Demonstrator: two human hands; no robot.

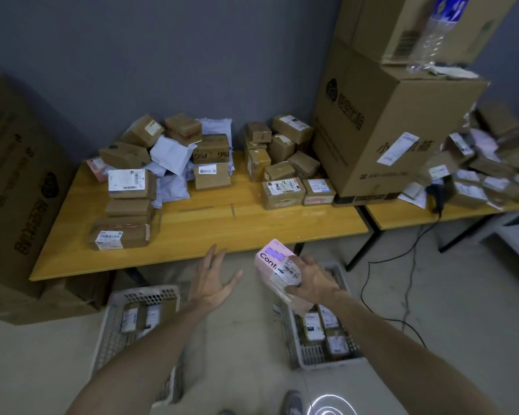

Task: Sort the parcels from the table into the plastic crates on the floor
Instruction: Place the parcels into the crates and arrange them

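Observation:
My right hand [313, 280] grips a pink parcel [271, 260] with a white label, held in the air over the right crate [310, 362], just in front of the table's front edge. My left hand [212, 277] is open with fingers spread, empty, hovering between the two crates near the table edge. The left crate [111, 330] on the floor holds a few labelled parcels; the right crate holds several. On the yellow wooden table [198, 232] lie several brown cardboard parcels [128, 187] and grey mailer bags [171, 152], piled at the left and back.
A big cardboard carton [381, 130] stands on the table's right end, another carton [15, 190] at the left. A second table [450, 211] at the right carries more parcels. Black cables [408, 265] trail across the floor. My shoe [292, 402] shows at the bottom.

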